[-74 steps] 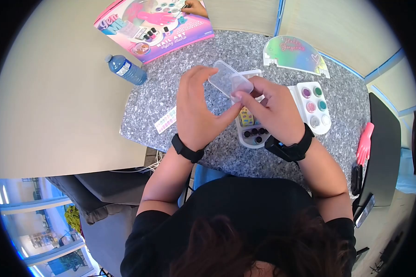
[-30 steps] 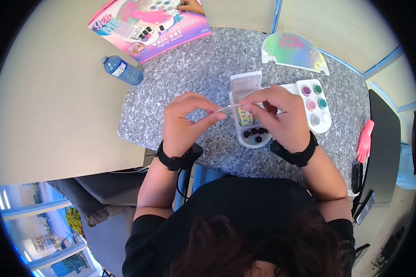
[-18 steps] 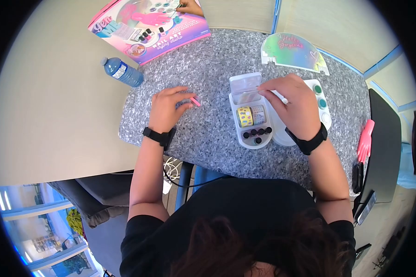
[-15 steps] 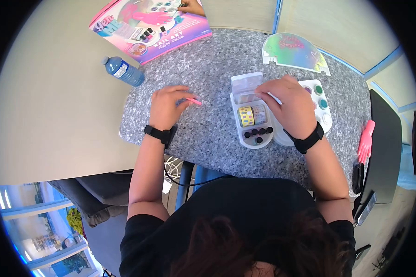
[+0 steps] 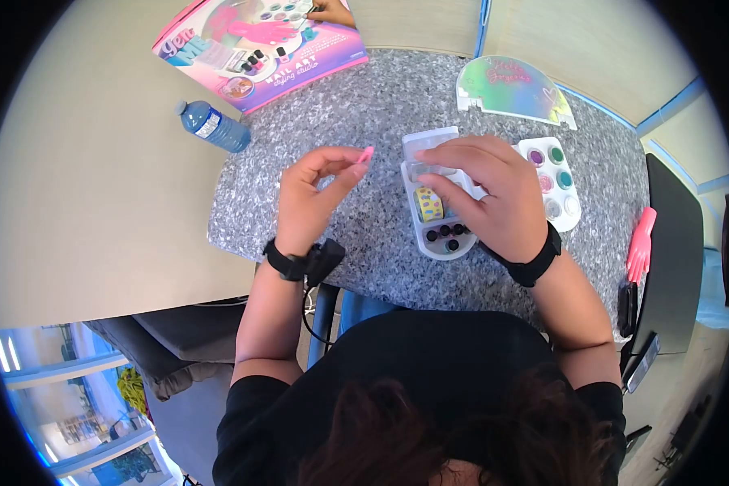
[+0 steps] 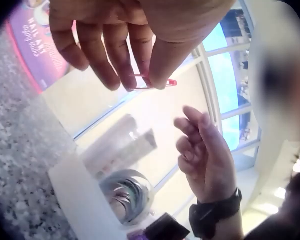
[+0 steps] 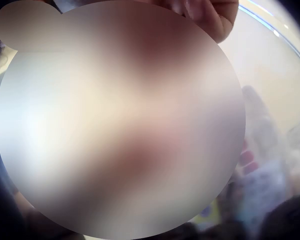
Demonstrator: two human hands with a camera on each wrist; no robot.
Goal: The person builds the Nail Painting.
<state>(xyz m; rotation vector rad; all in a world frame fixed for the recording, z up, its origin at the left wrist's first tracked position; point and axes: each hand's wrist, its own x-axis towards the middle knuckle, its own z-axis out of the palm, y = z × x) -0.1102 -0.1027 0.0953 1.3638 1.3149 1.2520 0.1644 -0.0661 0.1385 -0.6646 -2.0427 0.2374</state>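
My left hand [image 5: 312, 194] pinches a small pink hair clip [image 5: 366, 154] between thumb and fingertips, raised over the table left of a white tray [image 5: 407, 182]. In the left wrist view, the looped end of the clip sticks out past the thumb. Thumb and fingers parted, my right hand [image 5: 498, 198] hovers over the tray with nothing between them. Beneath it, a yellow patterned tape roll [image 5: 429, 205] and several black-capped bottles [image 5: 445, 231] sit in the tray's compartments. A raised clear lid [image 5: 429, 139] stands at the tray's back. Most of the right wrist view is blurred out.
Glitter pots [image 5: 564, 180] fill the tray's right section. A rainbow panel [image 5: 510, 89] lies behind it. At the back left are a printed box [image 5: 267, 53] and a water bottle [image 5: 215, 125]. A pink model hand [image 5: 641, 243] lies at the right edge.
Since half a second ago, my left hand has moved right with the pink clip, turning it more upright. The right hand has shifted left and slightly down, its thumb and fingers now parted.
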